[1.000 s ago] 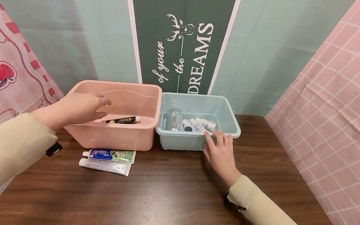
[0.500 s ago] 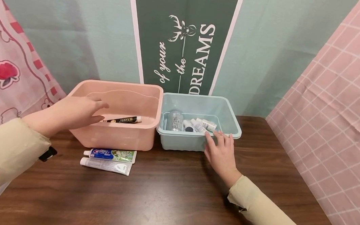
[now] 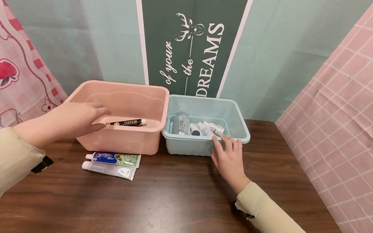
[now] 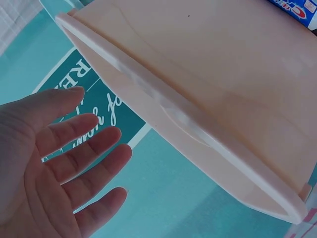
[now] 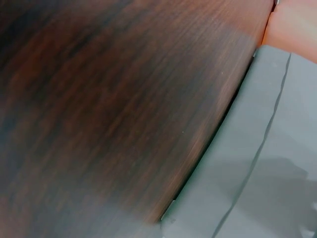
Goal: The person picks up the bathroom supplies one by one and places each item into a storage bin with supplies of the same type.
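Observation:
My left hand (image 3: 70, 121) hovers over the front left part of a pink bin (image 3: 137, 142), fingers loosely spread and holding nothing. The left wrist view shows the same hand (image 4: 69, 168) with its fingers apart, beside the bin (image 4: 237, 59). Inside the bin lies a black and gold tube (image 3: 127, 122) with a white cap. My right hand (image 3: 230, 157) rests its fingertips on the front rim of a light blue bin (image 3: 185, 146). That bin holds a clear bottle (image 3: 181, 125) and several small white bottles (image 3: 215, 128). In the right wrist view only the blue bin's wall (image 5: 237, 163) shows.
A blue and green Crest toothpaste tube (image 3: 113, 158) and a white-silver tube (image 3: 109, 170) lie before the pink bin on the brown wooden table (image 3: 169, 200). Both bins stand side by side. A green printed cloth (image 3: 269, 47) hangs behind, with pink cloth (image 3: 348, 104) at the sides.
The left hand has drawn slightly left and toward me, with nothing in it. My right hand stays at the blue bin's rim. The camera view has shifted a little.

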A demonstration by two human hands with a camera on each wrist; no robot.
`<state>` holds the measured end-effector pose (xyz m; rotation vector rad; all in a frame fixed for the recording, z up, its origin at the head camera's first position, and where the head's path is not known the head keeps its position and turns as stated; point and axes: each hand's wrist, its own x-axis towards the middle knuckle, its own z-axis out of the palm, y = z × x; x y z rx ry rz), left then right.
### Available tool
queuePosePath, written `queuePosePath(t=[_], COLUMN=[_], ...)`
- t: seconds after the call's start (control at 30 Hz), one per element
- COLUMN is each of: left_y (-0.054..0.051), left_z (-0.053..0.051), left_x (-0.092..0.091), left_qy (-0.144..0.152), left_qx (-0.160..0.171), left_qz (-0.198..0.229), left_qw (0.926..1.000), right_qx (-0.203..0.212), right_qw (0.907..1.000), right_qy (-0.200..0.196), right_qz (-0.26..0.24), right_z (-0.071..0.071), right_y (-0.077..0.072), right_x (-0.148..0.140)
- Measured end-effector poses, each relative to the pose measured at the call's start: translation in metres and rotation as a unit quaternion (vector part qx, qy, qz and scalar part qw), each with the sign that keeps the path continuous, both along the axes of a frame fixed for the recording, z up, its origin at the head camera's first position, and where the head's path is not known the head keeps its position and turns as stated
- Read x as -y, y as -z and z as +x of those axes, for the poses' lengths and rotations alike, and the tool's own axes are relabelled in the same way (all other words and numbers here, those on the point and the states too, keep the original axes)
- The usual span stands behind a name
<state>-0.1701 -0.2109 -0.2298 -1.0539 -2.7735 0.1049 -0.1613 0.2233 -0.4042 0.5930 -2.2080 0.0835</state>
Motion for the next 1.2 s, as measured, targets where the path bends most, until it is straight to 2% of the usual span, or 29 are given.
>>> queuePosePath(t=[0.27, 0.6, 0.73, 0.93, 1.2], left_y=[0.000, 0.011, 0.016, 0.029, 0.046], left_z=[0.007, 0.014, 0.016, 0.022, 0.019], left_x=[-0.001, 0.001, 0.005, 0.014, 0.013], left_qy=[0.007, 0.007, 0.003, 0.011, 0.018], left_qx=[-0.005, 0.007, 0.014, 0.023, 0.044], left_qz=[0.000, 0.022, 0.035, 0.053, 0.047], left_qw=[1.0000, 0.9997, 0.9993, 0.9983, 0.9978], right_qx=[-0.003, 0.006, 0.006, 0.004, -0.012], right_qw=[1.0000, 1.0000, 1.0000, 1.0000, 0.9998], right_qy=[-0.002, -0.001, -0.002, -0.005, -0.012], right_qz=[0.001, 0.007, 0.007, 0.004, -0.001], right_z=[-0.001, -0.002, -0.003, -0.002, -0.002], right_y=[-0.001, 0.000, 0.001, 0.001, 0.000], right_x=[0.000, 0.000, 0.000, 0.001, -0.002])
